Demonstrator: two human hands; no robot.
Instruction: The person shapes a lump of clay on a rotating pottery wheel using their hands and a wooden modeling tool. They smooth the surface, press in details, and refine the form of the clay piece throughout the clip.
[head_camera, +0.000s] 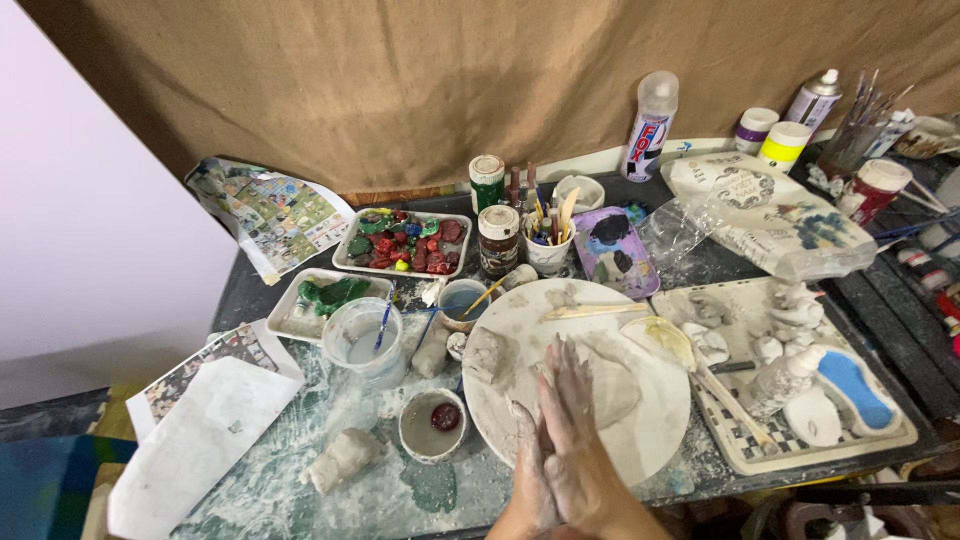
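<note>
Left hand (527, 462) and right hand (572, 432) are pressing flat, palm to palm, over the near edge of the round plate (640, 450); whatever lies between them is possibly clay, unseen. A clay lump (489, 355) is resting on the plate's left side.

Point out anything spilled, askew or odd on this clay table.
Pale clay residue is smeared across the dark tabletop around a loose clay lump. A paper sheet overhangs the table's left edge. Both hands, pressed palm to palm, are clay-coated.
</note>
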